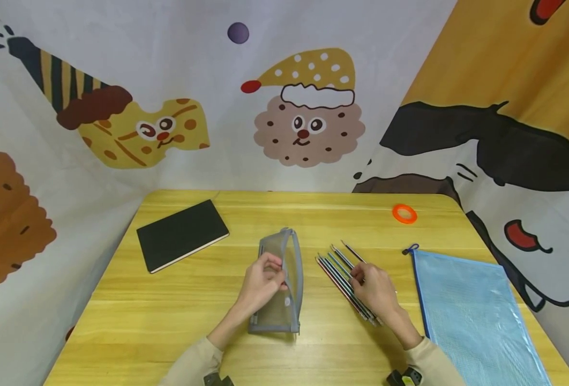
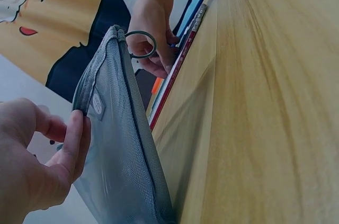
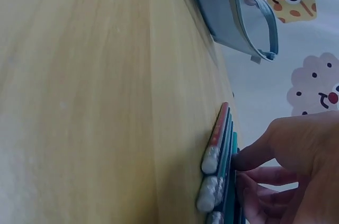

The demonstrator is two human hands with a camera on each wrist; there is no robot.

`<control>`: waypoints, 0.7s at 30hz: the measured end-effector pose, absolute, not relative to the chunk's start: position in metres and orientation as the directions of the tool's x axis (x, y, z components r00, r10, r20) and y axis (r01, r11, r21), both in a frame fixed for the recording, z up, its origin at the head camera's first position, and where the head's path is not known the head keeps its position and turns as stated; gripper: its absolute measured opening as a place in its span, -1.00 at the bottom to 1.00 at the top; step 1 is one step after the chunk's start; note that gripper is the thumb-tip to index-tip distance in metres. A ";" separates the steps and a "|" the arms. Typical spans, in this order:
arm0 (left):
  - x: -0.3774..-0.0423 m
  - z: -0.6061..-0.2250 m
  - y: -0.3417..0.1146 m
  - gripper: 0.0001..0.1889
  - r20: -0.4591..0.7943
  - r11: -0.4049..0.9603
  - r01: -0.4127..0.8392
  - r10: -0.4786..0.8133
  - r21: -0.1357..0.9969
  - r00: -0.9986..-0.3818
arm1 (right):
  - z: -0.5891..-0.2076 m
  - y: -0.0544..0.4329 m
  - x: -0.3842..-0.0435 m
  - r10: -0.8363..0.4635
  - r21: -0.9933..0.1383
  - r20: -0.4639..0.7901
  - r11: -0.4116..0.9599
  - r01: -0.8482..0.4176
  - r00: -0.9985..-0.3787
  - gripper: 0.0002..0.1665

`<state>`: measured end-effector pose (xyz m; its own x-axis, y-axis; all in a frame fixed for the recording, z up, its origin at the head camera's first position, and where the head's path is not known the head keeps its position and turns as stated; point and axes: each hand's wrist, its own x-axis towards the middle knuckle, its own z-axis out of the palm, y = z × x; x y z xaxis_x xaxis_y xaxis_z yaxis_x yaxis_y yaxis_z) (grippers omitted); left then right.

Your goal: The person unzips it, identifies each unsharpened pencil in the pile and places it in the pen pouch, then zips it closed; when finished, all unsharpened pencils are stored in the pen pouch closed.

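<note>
On the wooden table (image 1: 169, 321), a blue bag (image 1: 472, 305) is laid at right, a black notebook (image 1: 183, 236) at far left. Between them, a grey mesh case (image 1: 275, 313) is pinched at its opening by the left hand (image 1: 260, 284). To its right, pencils (image 1: 339, 281) are touched by the curled right hand (image 1: 376, 289); whether any is gripped cannot be told. An orange ring (image 1: 395, 213) is seen far right.
</note>
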<state>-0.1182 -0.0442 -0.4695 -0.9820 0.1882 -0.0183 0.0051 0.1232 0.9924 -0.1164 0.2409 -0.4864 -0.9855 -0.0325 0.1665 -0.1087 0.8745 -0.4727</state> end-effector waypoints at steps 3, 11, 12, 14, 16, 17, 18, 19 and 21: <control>-0.118 -0.470 -0.044 -0.78 -0.018 0.116 0.004 0.188 0.993 -0.982 | -0.486 0.239 -0.116 -0.033 -0.453 0.170 0.885 -0.108 -0.985 -0.90; -0.118 -0.469 -0.044 -0.78 -0.017 0.101 0.002 0.188 0.995 -0.982 | -0.485 0.238 -0.114 -0.084 -0.385 0.205 0.909 -0.160 -0.975 -0.93; -0.118 -0.470 -0.044 -0.78 -0.018 0.101 0.002 0.188 0.995 -0.982 | -0.484 0.238 -0.114 -0.091 -0.383 0.203 0.909 -0.164 -0.975 -0.93; -0.118 -0.470 -0.044 -0.79 -0.017 0.104 0.002 0.187 0.995 -0.982 | -0.481 0.238 -0.115 -0.103 -0.393 0.185 0.904 -0.170 -0.977 -0.94; -0.118 -0.470 -0.045 -0.79 -0.016 0.106 0.003 0.186 0.994 -0.982 | -0.476 0.238 -0.115 -0.114 -0.424 0.157 0.889 -0.171 -0.981 -0.94; -0.118 -0.470 -0.045 -0.79 -0.015 0.106 0.004 0.185 0.994 -0.983 | -0.473 0.238 -0.115 -0.121 -0.442 0.140 0.881 -0.171 -0.983 -0.94; -0.118 -0.470 -0.045 -0.79 -0.014 0.105 0.005 0.184 0.994 -0.983 | -0.470 0.238 -0.115 -0.124 -0.465 0.119 0.869 -0.166 -0.985 -0.93; -0.118 -0.470 -0.045 -0.79 -0.013 0.104 0.006 0.183 0.995 -0.983 | -0.467 0.238 -0.116 -0.126 -0.493 0.097 0.855 -0.158 -0.987 -0.91; -0.117 -0.469 -0.045 -0.79 -0.013 0.102 0.006 0.182 0.995 -0.983 | -0.460 0.237 -0.116 -0.121 -0.552 0.048 0.824 -0.127 -0.991 -0.85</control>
